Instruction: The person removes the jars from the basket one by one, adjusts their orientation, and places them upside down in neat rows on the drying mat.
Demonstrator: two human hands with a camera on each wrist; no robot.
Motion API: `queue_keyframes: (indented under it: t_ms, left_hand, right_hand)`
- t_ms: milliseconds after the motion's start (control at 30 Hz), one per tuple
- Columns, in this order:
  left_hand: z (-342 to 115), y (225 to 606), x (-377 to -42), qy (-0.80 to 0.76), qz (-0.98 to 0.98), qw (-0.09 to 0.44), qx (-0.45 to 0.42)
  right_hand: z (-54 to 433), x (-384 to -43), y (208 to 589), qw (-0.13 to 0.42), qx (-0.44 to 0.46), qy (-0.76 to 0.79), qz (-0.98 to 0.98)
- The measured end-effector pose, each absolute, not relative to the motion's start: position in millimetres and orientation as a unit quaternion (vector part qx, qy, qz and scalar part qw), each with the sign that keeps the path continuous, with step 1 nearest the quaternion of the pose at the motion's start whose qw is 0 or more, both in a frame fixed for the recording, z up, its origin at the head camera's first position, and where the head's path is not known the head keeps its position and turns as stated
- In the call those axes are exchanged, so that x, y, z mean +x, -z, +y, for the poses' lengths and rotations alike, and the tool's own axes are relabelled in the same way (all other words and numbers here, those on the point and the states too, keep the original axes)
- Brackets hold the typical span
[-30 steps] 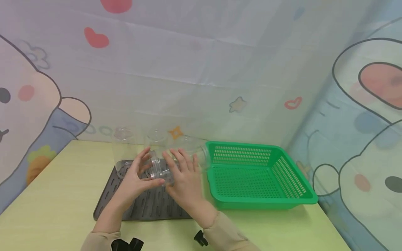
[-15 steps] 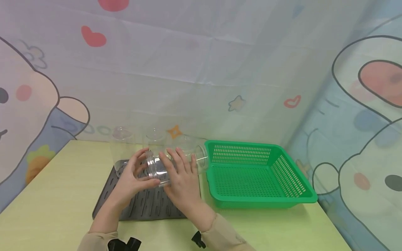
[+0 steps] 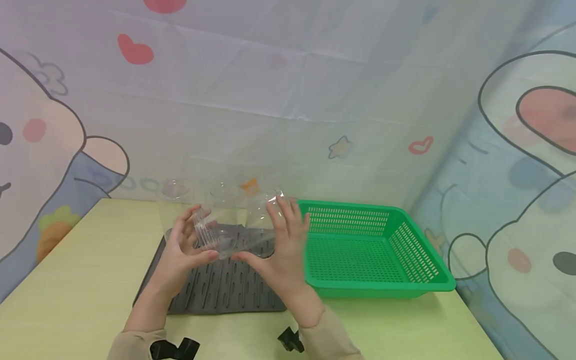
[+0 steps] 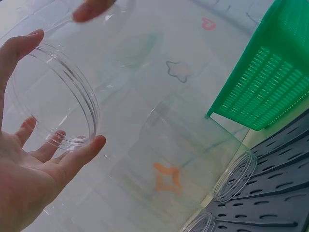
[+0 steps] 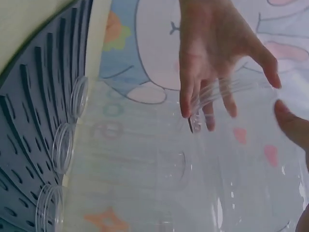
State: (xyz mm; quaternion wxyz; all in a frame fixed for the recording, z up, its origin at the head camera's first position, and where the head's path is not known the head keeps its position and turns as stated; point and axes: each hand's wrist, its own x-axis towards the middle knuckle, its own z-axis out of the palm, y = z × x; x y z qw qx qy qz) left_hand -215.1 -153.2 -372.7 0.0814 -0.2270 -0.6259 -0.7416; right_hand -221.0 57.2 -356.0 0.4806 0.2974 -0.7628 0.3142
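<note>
A clear jar with a threaded mouth (image 3: 204,230) is held tilted above the grey drying mat (image 3: 225,295), its mouth toward the left. My left hand (image 3: 175,255) grips the threaded end, thumb on the near side and fingers round the far side. Around the body, toward the other end, my right hand (image 3: 285,250) spreads its thumb and fingers and holds it. In the left wrist view the round threaded rim (image 4: 89,104) sits between thumb and fingers. The right wrist view shows the transparent body (image 5: 227,169) stretching across between both hands.
Three more clear jars stand mouth-down on the mat behind, their rims (image 5: 63,147) lined up in the right wrist view. A green perforated basket (image 3: 378,287) stands right of the mat on the yellow table (image 3: 72,270). A printed cloth (image 3: 270,100) hangs behind.
The jar's right end has risen, so it tilts more than before. My right hand has shifted right and spread wider along the body, while my left hand has moved slightly left.
</note>
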Motion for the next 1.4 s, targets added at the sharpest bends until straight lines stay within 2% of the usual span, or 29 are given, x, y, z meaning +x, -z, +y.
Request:
queue_keyframes:
  t_ms: [67, 133, 367, 533, 733, 933, 1400]
  left_hand:
    - [-153.7, 373.7, -215.7, 0.754, -0.607, 0.089, -0.233]
    - [-153.9, 374.4, -216.3, 0.766, -0.591, 0.091, -0.235]
    - [-150.3, 375.2, -217.4, 0.785, -0.568, 0.086, -0.232]
    - [-147.3, 376.9, -218.0, 0.781, -0.573, 0.082, -0.232]
    - [-143.6, 377.8, -218.2, 0.787, -0.564, 0.073, -0.241]
    - [-140.6, 378.7, -218.3, 0.778, -0.572, 0.069, -0.250]
    - [-146.5, 377.0, -218.8, 0.756, -0.601, 0.048, -0.256]
  right_hand:
    - [59.8, -222.5, 356.2, 0.467, 0.287, -0.387, -0.741]
    - [60.8, -222.4, 356.5, 0.430, 0.262, -0.472, -0.724]
    - [58.8, -221.8, 355.3, 0.217, 0.165, -0.749, -0.604]
    - [53.8, -221.5, 359.7, 0.108, 0.136, -0.836, -0.521]
    - [42.4, -220.6, 364.7, 0.032, 0.106, -0.882, -0.459]
    - [34.0, -219.2, 367.8, -0.005, 0.113, -0.903, -0.414]
    - [34.3, -218.3, 368.3, 0.017, 0.119, -0.895, -0.429]
